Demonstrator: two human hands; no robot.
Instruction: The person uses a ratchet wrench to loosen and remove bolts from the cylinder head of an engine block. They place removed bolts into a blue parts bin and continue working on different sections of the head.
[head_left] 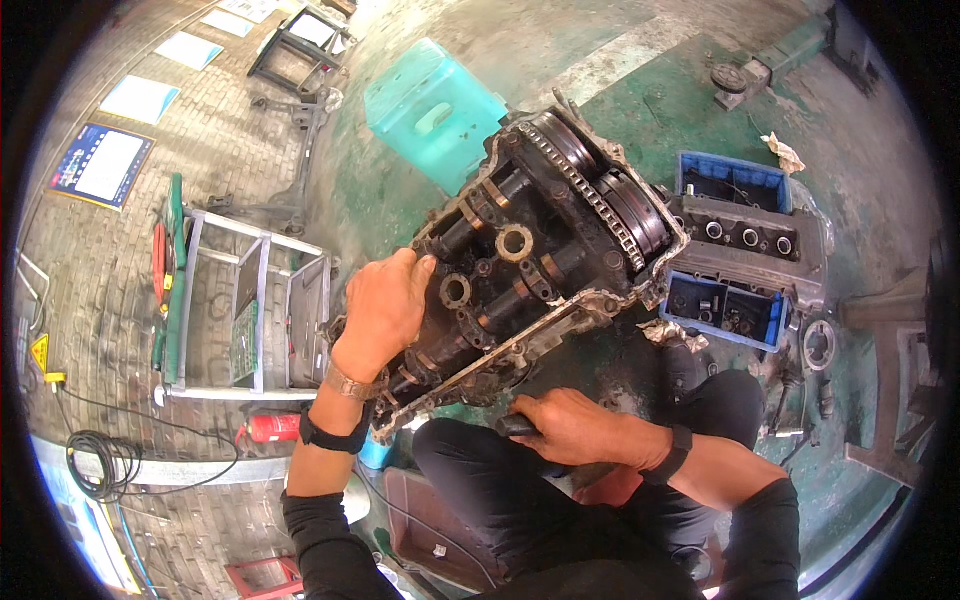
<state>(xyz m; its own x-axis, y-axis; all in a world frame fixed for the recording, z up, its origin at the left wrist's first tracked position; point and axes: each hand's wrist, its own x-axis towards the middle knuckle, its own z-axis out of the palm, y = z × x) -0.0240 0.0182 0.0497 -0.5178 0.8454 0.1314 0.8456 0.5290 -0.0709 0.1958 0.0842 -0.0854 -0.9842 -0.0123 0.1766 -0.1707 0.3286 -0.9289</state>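
Observation:
In front of me is a greasy engine (470, 345) with its valve cover off, tilted up to the right. Its timing chain (585, 190) and two round cam sprockets (632, 215) show at the upper right end. My left hand (385, 305) is closed against the left side of the cylinder head, with its fingers curled; whatever they grip is hidden beneath them. Below the engine's lower edge, over my lap, my right hand (580, 428) is wrapped round a short dark handle (517, 425). The rest of that handled tool is out of sight.
Behind the engine stands a translucent teal plastic box (430, 110). Blue bins (730, 340) of parts and a removed valve cover (755, 240) lie at right. A metal rack (260, 300) and a red fire extinguisher (272, 428) are at left.

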